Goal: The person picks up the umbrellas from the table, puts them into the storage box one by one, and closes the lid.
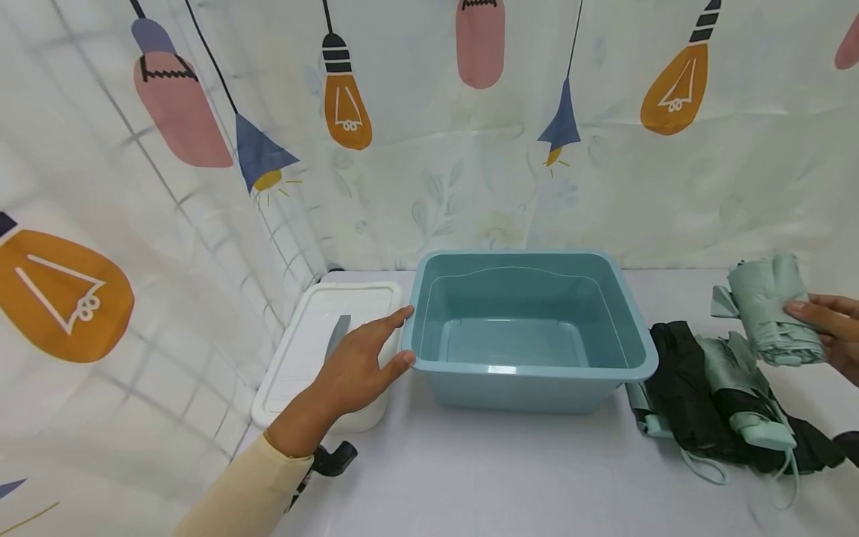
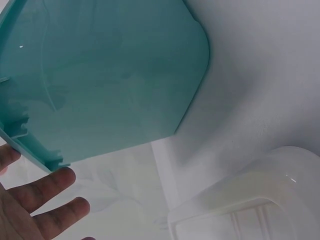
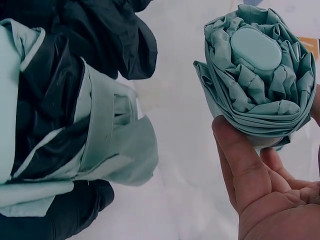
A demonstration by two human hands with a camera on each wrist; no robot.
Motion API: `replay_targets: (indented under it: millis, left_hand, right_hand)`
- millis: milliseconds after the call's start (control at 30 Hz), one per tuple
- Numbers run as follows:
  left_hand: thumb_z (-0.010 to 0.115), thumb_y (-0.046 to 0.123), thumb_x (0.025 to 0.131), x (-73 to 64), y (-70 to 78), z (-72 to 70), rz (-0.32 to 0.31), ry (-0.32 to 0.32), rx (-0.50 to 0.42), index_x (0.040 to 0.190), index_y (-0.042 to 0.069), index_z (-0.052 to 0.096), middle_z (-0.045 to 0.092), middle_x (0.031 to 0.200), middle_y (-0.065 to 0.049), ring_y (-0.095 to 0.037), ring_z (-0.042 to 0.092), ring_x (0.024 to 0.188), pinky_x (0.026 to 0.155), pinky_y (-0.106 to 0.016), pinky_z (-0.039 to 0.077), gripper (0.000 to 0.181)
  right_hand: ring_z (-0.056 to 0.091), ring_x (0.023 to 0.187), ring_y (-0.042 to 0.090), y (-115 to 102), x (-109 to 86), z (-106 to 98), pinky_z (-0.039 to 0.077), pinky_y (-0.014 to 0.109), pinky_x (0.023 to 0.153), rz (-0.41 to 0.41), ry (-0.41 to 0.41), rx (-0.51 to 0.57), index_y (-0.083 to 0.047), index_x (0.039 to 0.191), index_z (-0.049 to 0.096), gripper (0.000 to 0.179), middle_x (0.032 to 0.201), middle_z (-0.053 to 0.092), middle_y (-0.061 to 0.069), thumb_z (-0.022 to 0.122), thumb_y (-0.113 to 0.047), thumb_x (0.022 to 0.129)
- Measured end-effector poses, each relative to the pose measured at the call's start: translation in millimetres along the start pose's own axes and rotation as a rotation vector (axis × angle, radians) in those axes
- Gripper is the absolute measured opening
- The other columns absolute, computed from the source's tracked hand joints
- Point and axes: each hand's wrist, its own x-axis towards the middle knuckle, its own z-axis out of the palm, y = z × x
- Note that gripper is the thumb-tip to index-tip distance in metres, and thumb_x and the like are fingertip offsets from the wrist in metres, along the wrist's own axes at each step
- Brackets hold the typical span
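A folded mint-green umbrella [image 1: 772, 306] is in my right hand [image 1: 837, 332], pinched between thumb and fingers above the table at the right. Its rolled fabric and pale oval end [image 3: 256, 49] face the camera in the right wrist view. Below and beside it lies a pile of folded umbrellas, some black [image 1: 691, 403], some mint-green [image 1: 734, 373]. At the left, my left hand [image 1: 362, 362] reaches to a blue plastic basin [image 1: 530, 388] and touches the left side of its rim with extended fingers [image 2: 47, 187]. The basin's inside shows no contents.
Left of the basin stands a white lidded box [image 1: 315, 343] with a grey handle, partly behind my left hand. A black curved handle [image 1: 335, 459] shows beside my left wrist. A patterned curtain [image 1: 470, 186] hangs behind the white table [image 1: 503, 470], and over a wire grid at the left.
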Motion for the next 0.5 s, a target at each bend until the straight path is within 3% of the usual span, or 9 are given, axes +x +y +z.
replay_targets:
  millis: [267,500]
  left_hand:
    - [0.053,0.055,0.103,0.5,0.8,0.6,-0.015,-0.007,0.009,0.162,0.026,0.033,0.055,0.149,-0.005,-0.029,0.049,0.138,0.11,-0.053,0.04,0.068]
    - [0.053,0.055,0.103,-0.4,3.0,0.2,-0.034,-0.015,0.005,0.162,0.027,0.033,0.052,0.151,-0.004,-0.029,0.047,0.14,0.111,-0.053,0.039,0.069]
  right_hand:
    - [0.064,0.07,0.004,-5.5,-4.0,10.2,0.051,0.02,0.059,-0.046,0.019,0.013,-0.029,0.112,0.05,0.021,0.086,0.062,-0.021,0.06,-0.012,0.105]
    - [0.063,0.075,0.001,-12.2,-6.5,15.5,0.051,0.018,0.063,-0.026,-0.027,-0.02,-0.032,0.117,0.044,0.023,0.09,0.059,-0.023,0.056,-0.015,0.107]
